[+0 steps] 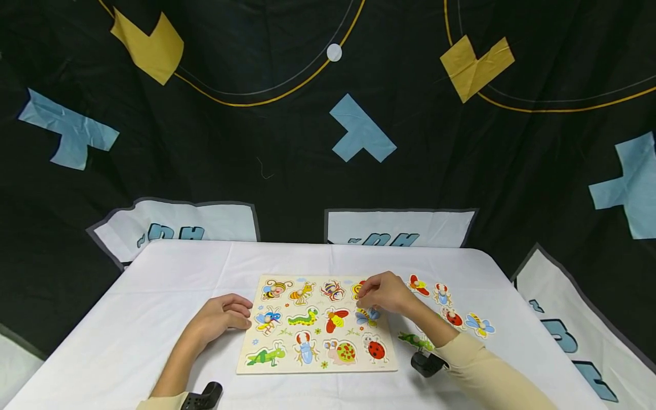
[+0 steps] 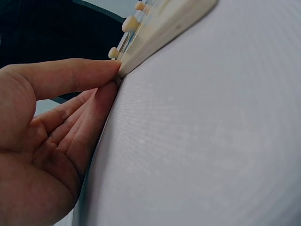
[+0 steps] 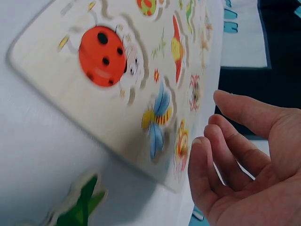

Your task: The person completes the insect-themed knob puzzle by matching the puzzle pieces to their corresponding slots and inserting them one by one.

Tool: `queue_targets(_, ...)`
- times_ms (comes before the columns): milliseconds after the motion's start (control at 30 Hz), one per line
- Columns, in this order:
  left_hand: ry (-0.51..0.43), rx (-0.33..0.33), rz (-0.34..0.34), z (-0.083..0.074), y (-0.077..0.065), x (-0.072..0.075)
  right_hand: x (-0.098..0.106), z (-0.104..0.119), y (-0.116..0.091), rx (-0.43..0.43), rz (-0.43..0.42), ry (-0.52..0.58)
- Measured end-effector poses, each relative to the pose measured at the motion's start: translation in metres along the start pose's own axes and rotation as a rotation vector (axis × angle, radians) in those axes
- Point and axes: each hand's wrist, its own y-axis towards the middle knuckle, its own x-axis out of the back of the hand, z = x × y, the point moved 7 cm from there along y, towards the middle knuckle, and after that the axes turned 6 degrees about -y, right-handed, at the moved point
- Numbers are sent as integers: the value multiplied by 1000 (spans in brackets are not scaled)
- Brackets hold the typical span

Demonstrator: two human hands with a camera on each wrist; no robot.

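A wooden insect puzzle board [image 1: 318, 366] lies on the white table. My left hand [image 1: 221, 320] is at its left edge, and in the left wrist view the thumb [image 2: 89, 73] and fingers touch the board's side. My right hand [image 1: 386, 291] hovers by the board's upper right corner, beside a yellow and red insect picture [image 3: 181, 146]. The right wrist view shows its fingers loosely bent and apart, with nothing between them. Small wooden knobs [image 2: 130, 23] rise from the board near my left hand. Ladybug [image 3: 102, 56] and bee [image 3: 157, 120] pictures lie recessed at the right.
Loose pieces lie right of the board: a red and yellow bug [image 1: 418, 285], a stag beetle [image 1: 442, 294], a ladybug [image 1: 453, 318], a blue-winged bee [image 1: 479, 325] and a green grasshopper [image 1: 415, 340] near my right forearm. A black patterned cloth [image 1: 215, 148] hangs behind the table.
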Motion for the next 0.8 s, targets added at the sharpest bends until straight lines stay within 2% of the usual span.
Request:
queue_targets(267, 13, 3, -8, 1, 1, 0, 21, -22, -6, -10, 34, 35)
queue_targets(800, 11, 0, -6, 3, 2, 0, 53, -64, -18, -86, 98, -8)
